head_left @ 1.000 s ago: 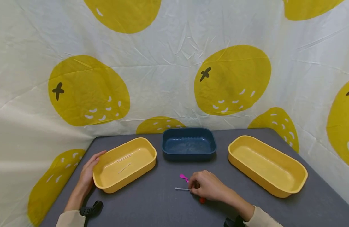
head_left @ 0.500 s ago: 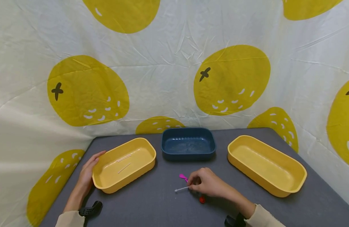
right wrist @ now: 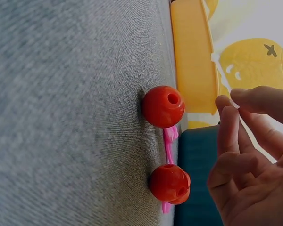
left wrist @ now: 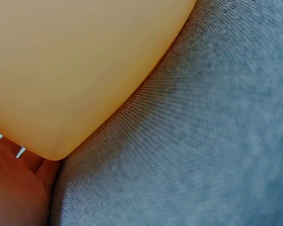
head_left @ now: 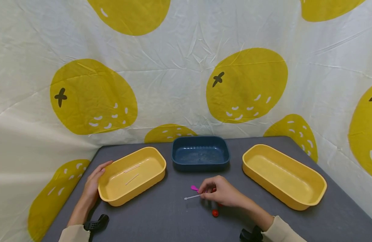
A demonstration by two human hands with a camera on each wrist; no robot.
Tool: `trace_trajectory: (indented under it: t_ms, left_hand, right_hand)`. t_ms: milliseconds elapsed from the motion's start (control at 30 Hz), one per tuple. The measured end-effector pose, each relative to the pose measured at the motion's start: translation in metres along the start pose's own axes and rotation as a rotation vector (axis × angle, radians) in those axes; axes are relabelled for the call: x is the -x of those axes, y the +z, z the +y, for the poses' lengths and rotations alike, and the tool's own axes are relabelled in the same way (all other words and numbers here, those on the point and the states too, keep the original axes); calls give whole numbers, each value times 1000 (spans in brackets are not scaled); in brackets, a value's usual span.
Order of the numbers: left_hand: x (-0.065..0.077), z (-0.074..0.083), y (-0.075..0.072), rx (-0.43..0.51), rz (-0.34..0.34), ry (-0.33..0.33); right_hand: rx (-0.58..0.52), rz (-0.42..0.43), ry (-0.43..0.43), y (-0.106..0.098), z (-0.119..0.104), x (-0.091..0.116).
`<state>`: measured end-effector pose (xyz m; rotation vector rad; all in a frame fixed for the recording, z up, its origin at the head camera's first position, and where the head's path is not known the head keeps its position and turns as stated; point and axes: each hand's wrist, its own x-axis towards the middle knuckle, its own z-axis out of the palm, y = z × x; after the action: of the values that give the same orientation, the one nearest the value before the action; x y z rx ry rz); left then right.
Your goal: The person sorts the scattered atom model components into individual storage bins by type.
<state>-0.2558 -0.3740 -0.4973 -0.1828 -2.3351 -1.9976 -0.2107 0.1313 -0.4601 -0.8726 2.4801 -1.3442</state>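
Note:
My right hand [head_left: 222,191] pinches a thin whitish stick with a small knobbed end [head_left: 192,197] between thumb and fingertips, above the table. In the right wrist view the stick slants from the fingertips towards the left yellow tray. Below that hand, red beads with holes [right wrist: 163,106] lie on the cloth, some partly hidden in the head view. A pink spoon-shaped piece [head_left: 194,188] lies beside them, its handle mostly covered by the hand. My left hand [head_left: 93,183] rests along the outer left end of the left yellow tray [head_left: 140,192], its fingers reaching the rim.
Several thin pale sticks [head_left: 132,179] lie inside the left yellow tray. A dark blue tray [head_left: 201,167] stands at the back middle and another yellow tray [head_left: 273,191] at the right. A fruit-printed curtain [head_left: 174,84] hangs behind the grey table [head_left: 149,222].
My right hand has lifted slightly off the table, raising the whitish stick and uncovering more of the red beads. The left hand and the trays stay in place.

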Motion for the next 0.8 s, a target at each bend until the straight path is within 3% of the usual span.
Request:
trace_trajectory:
  t_ms: [800]
  left_hand:
    - [1, 3, 2, -27, 11, -25]
  right_hand:
    - [-190, 29, -55, -8, -1, -2]
